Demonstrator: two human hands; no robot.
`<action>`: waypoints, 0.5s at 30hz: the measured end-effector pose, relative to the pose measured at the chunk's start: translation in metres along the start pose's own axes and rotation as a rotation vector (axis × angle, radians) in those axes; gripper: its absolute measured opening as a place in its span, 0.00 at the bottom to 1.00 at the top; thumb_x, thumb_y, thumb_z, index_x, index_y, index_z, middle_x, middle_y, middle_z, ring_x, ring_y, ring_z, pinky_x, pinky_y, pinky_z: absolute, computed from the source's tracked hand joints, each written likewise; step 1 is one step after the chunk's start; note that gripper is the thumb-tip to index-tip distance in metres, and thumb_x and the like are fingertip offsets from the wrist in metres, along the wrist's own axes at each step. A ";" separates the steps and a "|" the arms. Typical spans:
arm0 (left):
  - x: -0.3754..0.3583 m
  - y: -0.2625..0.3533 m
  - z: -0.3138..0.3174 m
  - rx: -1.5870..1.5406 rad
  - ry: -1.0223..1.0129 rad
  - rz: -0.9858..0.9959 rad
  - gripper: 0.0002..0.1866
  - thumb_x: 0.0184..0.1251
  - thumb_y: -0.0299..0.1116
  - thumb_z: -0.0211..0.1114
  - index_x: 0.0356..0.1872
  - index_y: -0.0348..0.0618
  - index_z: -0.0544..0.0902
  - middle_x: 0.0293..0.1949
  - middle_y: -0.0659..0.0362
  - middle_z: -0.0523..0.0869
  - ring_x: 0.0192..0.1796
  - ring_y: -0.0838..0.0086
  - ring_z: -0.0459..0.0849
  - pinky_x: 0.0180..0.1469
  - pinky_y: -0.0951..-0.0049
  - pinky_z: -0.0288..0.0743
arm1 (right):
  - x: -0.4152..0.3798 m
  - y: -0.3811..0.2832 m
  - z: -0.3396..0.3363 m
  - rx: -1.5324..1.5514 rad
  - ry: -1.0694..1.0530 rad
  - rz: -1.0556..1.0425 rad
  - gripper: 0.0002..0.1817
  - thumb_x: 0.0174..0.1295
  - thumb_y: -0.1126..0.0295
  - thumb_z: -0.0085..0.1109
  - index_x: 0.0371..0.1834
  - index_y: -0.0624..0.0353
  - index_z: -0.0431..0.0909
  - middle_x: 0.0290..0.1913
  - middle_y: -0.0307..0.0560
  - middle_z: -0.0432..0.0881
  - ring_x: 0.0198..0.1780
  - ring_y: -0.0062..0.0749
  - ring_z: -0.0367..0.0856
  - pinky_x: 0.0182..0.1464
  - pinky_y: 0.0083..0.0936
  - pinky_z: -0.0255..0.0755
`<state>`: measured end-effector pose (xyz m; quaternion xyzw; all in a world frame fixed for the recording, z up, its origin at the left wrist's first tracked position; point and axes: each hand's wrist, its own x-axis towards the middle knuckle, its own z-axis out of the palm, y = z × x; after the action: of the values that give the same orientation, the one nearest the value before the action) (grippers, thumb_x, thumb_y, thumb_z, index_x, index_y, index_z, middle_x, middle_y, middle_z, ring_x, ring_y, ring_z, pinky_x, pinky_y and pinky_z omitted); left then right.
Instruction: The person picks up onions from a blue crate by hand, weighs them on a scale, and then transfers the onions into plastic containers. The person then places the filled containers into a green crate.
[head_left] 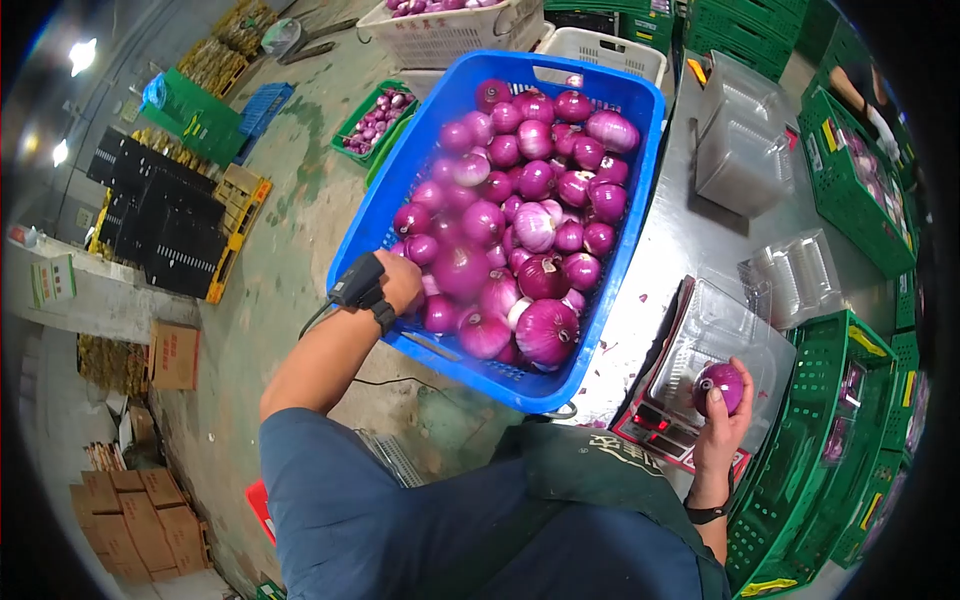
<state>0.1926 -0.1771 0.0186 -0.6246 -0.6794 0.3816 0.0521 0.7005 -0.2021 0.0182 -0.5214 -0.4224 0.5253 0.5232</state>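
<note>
A blue crate (545, 402) full of purple onions (535, 228) stands in front of me. At its near left side, my left hand (401, 281) reaches in over the rim beside the onions, with a black device and strap on the wrist. Its fingers are mostly hidden, and whether they grip an onion does not show. My right hand (722, 430) is closed around a purple onion (719, 388). That onion is just over a clear plastic box (685, 350), which rests on a scale (650, 425) with red digits.
Stacked clear boxes (745, 160) and an open clear box (795, 278) stand on the metal table (620, 350). Green crates (815, 440) line the right side, where another person's gloved hand (882, 130) shows. A white crate (460, 35) sits behind; cardboard boxes (140, 510) are at left.
</note>
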 end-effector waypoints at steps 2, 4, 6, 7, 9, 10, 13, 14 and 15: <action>0.001 -0.011 -0.009 -0.118 -0.164 -0.005 0.22 0.55 0.52 0.78 0.43 0.47 0.94 0.42 0.53 0.94 0.45 0.61 0.93 0.45 0.59 0.85 | 0.001 0.000 -0.006 0.020 0.036 -0.015 0.30 0.67 0.67 0.66 0.72 0.59 0.68 0.54 0.47 0.80 0.48 0.29 0.83 0.48 0.26 0.83; -0.002 -0.042 -0.034 -0.485 -0.360 0.073 0.32 0.48 0.57 0.83 0.49 0.45 0.92 0.46 0.48 0.92 0.50 0.59 0.91 0.52 0.61 0.83 | 0.004 0.007 -0.021 0.031 0.079 -0.050 0.30 0.68 0.67 0.65 0.71 0.59 0.67 0.54 0.47 0.80 0.48 0.29 0.83 0.47 0.27 0.84; -0.011 -0.070 -0.039 -1.106 -0.320 0.088 0.32 0.59 0.52 0.80 0.58 0.42 0.86 0.49 0.52 0.91 0.51 0.60 0.90 0.55 0.64 0.82 | 0.008 0.008 -0.033 0.018 0.127 -0.078 0.30 0.66 0.67 0.68 0.69 0.58 0.67 0.54 0.47 0.79 0.48 0.29 0.82 0.46 0.25 0.83; -0.019 -0.072 -0.041 -1.394 -0.224 0.189 0.33 0.62 0.50 0.78 0.64 0.41 0.81 0.51 0.51 0.90 0.51 0.59 0.90 0.55 0.64 0.83 | 0.010 0.005 -0.037 -0.002 0.142 -0.100 0.30 0.66 0.67 0.69 0.68 0.58 0.68 0.54 0.47 0.79 0.48 0.29 0.82 0.46 0.25 0.83; -0.044 -0.070 -0.052 -1.912 -0.109 0.343 0.35 0.66 0.45 0.74 0.71 0.41 0.73 0.55 0.49 0.87 0.50 0.57 0.90 0.54 0.60 0.85 | 0.011 -0.002 -0.048 -0.050 0.155 -0.117 0.33 0.62 0.68 0.72 0.69 0.58 0.69 0.56 0.46 0.78 0.50 0.29 0.82 0.51 0.25 0.81; -0.058 -0.059 -0.066 -2.146 -0.104 0.401 0.36 0.67 0.42 0.73 0.73 0.43 0.70 0.57 0.47 0.85 0.50 0.55 0.89 0.52 0.57 0.85 | 0.011 -0.005 -0.050 -0.085 0.154 -0.121 0.34 0.61 0.69 0.73 0.70 0.58 0.69 0.57 0.46 0.78 0.50 0.29 0.81 0.53 0.25 0.80; -0.072 -0.013 -0.092 -2.553 0.009 0.707 0.37 0.69 0.41 0.70 0.75 0.45 0.65 0.62 0.43 0.80 0.49 0.49 0.89 0.50 0.51 0.87 | 0.013 -0.010 -0.064 -0.135 0.145 -0.118 0.39 0.58 0.70 0.74 0.74 0.58 0.69 0.60 0.47 0.77 0.54 0.30 0.80 0.61 0.25 0.75; -0.073 0.007 -0.100 -2.636 0.054 0.840 0.37 0.70 0.42 0.68 0.76 0.45 0.64 0.64 0.42 0.79 0.49 0.47 0.89 0.50 0.50 0.87 | 0.014 -0.009 -0.069 -0.183 0.149 -0.167 0.39 0.57 0.70 0.75 0.74 0.59 0.69 0.60 0.47 0.77 0.55 0.30 0.80 0.61 0.26 0.75; -0.079 0.031 -0.113 -2.760 0.152 0.751 0.36 0.71 0.47 0.68 0.74 0.46 0.66 0.64 0.39 0.78 0.48 0.43 0.89 0.50 0.48 0.87 | 0.014 -0.013 -0.072 -0.238 0.162 -0.212 0.39 0.56 0.71 0.75 0.73 0.59 0.69 0.60 0.47 0.77 0.56 0.31 0.79 0.61 0.26 0.75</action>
<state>0.2960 -0.1978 0.1122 -0.3324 -0.2928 -0.6150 -0.6523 0.7746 -0.1942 0.0220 -0.5726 -0.4908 0.3698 0.5427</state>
